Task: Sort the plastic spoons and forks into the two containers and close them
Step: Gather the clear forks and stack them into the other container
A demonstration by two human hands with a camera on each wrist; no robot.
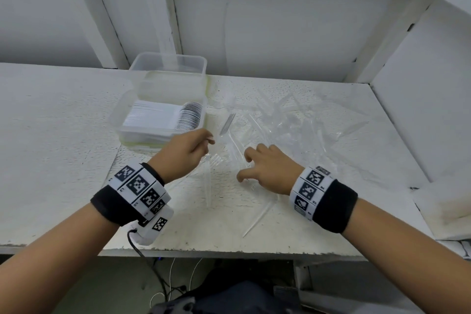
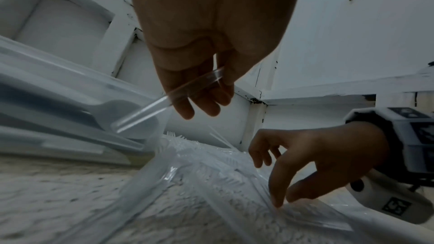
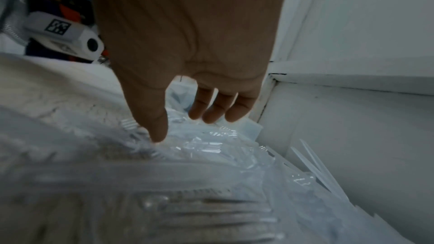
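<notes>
A lidless clear container (image 1: 132,132) at the left holds a neat row of white spoons (image 1: 163,117). A second clear container (image 1: 196,61) stands right behind it. Clear plastic forks (image 1: 293,120) lie scattered across the middle and right of the table. My left hand (image 1: 207,143) hovers beside the near container and pinches a clear utensil (image 2: 187,90) by its handle. Tines (image 1: 227,123) show just past its fingertips. My right hand (image 1: 243,167) is spread over the near cutlery, thumb (image 3: 159,134) and a fingertip touching the pieces (image 2: 305,212), gripping nothing.
White walls and posts close the table (image 1: 63,135) at the back and right. A shelf runs overhead. One clear piece (image 1: 257,219) lies near the front edge. Cables and a dark bag sit below the table.
</notes>
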